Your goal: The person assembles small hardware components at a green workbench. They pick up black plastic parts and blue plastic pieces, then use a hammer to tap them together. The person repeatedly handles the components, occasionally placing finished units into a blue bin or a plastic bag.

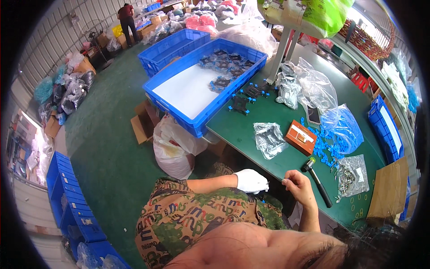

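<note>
My left hand, in a white glove, is curled over my lap just below the table edge. Its fingers are closed around something small that I cannot make out. My bare right hand is raised at the table's front edge, thumb and fingers pinched together; anything between them is too small to tell. A hammer with a black handle lies right of that hand. Beyond it are a pile of small blue plastic clips, an orange-brown box and a clear plastic bag.
Black frames with blue corners lie on the green table. More fill part of a big blue crate at its left. A bag of metal screws and cardboard are at the right. Another person stands far back.
</note>
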Demonstrator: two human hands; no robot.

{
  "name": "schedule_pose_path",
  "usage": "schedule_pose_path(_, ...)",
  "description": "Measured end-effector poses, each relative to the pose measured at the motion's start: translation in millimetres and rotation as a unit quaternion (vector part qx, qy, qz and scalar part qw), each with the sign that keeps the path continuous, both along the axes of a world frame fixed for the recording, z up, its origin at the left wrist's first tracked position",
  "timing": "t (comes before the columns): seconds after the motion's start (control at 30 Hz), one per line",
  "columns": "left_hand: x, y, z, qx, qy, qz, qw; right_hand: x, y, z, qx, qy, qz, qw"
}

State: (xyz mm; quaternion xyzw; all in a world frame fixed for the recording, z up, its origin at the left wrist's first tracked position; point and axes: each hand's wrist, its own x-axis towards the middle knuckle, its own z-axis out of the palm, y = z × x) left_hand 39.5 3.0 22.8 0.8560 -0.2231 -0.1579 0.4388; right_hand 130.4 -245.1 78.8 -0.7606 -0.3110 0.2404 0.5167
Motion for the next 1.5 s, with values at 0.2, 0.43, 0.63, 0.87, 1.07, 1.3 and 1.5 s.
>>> schedule_pose_path(0.2, -0.5, 0.2, 5.1, 0.011, -0.003, -0.005, 1.000, 7.1, 1.0, -12.2, 0.108, 0.082, 0.004, 0.991)
schedule_pose_path(0.43, -0.7, -1.0, 7.9, -0.001, 0.003, -0.007, 1.000, 5.7, 1.0, -25.8, 0.293, 0.343, -0.080, 0.889)
schedule_pose_path(0.63, 0.7, -1.6, -0.6, 0.002, 0.002, -0.011, 1.000, 8.0, 2.8, -25.3, 0.347, 0.383, -0.063, 0.854)
schedule_pose_path(0.87, 2.3, -2.7, 1.1, 0.009, -0.008, -0.020, 1.000, 4.6, -3.7, -33.1, 0.266, 0.337, 0.013, 0.903)
schedule_pose_path(1.07, 7.7, -9.1, -17.7, 0.172, -0.098, -0.015, 0.980, -37.1, 27.0, 26.3, -0.005, 0.041, 0.247, 0.968)
schedule_pose_path(1.3, 10.7, -14.4, -1.7, 0.145, -0.059, -0.021, 0.987, -26.3, 67.7, 23.7, 0.024, 0.230, 0.493, 0.839)
schedule_pose_path(1.5, 7.5, -6.2, -10.7, 0.109, -0.089, -0.003, 0.990, -24.6, 78.4, 32.1, -0.071, 0.134, 0.492, 0.858)
